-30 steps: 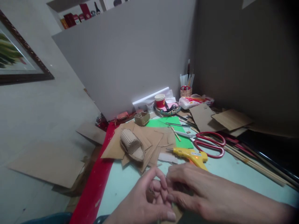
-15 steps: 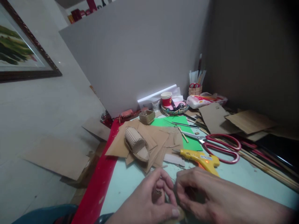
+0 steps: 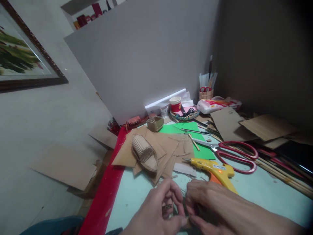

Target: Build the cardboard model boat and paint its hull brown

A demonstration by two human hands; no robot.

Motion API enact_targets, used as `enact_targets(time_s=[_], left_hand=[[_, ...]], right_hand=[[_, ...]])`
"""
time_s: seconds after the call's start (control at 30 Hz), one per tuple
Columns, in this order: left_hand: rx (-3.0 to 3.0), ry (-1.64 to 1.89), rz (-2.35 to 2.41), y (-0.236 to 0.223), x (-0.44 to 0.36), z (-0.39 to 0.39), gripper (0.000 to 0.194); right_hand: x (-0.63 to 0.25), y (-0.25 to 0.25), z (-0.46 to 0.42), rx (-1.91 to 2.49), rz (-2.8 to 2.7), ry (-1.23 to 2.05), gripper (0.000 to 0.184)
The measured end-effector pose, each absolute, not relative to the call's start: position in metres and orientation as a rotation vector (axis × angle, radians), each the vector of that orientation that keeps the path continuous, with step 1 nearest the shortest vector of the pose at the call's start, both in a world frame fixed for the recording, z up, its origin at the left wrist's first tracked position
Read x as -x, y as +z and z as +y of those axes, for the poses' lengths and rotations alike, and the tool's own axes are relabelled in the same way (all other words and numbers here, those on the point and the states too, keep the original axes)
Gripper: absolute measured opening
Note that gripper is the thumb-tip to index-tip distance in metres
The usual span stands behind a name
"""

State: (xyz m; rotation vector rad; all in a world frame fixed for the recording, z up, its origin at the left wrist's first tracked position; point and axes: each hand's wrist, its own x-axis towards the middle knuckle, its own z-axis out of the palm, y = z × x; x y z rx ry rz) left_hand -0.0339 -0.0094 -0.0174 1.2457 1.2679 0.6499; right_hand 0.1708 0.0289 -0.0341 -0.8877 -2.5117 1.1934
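Both hands are close together at the bottom of the view, low over the table. My left hand (image 3: 160, 209) is closed on a small piece of cardboard (image 3: 167, 206) with a corrugated edge showing between the fingers. My right hand (image 3: 207, 205) has its fingers curled in a pinch at a brown bit of the same colour near the left thumb tip; most of it is hidden. Just beyond the right hand lies a yellow glue gun (image 3: 215, 166) with an orange light on. A cardboard slipper-like shape (image 3: 144, 153) rests on cardboard sheets (image 3: 168, 147) beyond the left hand.
Large red-handled scissors (image 3: 234, 155) lie right of a green sheet (image 3: 205, 151). Wooden sticks (image 3: 281, 174) run along the right side. At the back stand a small cardboard box (image 3: 155, 124), a red cup (image 3: 175, 104) and a pencil holder (image 3: 206, 94). More cardboard (image 3: 267, 127) is piled at right.
The right thumb and fingers have drawn in closer to the left thumb tip. The whole scene has shifted slightly down and right as my head moved.
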Motion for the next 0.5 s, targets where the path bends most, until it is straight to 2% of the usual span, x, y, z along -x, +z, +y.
enact_targets(time_s=[0.1,0.2,0.23,0.3,0.37,0.43,0.5], left_hand=[[-1.29,0.631,1.25,-0.02,0.031,-0.009,0.031],[-1.307,0.669,1.341,-0.012,0.034,-0.012,0.034],[-1.314,0.74,1.412,-0.007,0.039,-0.012,0.036],[-1.394,1.051,1.6,0.005,0.056,-0.012,0.027],[-1.594,1.348,1.863,0.016,0.079,-0.006,0.022],[-1.832,1.312,2.118,0.022,0.102,0.005,0.033],[-1.898,1.225,2.202,0.023,0.118,0.02,0.053]], right_hand=[[-0.176,-0.044,0.029,0.842,-2.523,1.198,0.02],[-0.175,-0.048,0.029,0.878,-2.482,1.17,0.015],[-0.173,-0.046,0.03,0.937,-2.449,1.157,0.011],[-0.167,-0.039,0.036,1.064,-2.333,1.218,0.004],[-0.162,-0.03,0.046,1.081,-2.164,1.416,0.006],[-0.161,-0.025,0.058,1.054,-2.026,1.544,0.01],[-0.163,-0.023,0.07,1.03,-1.924,1.602,0.013]])
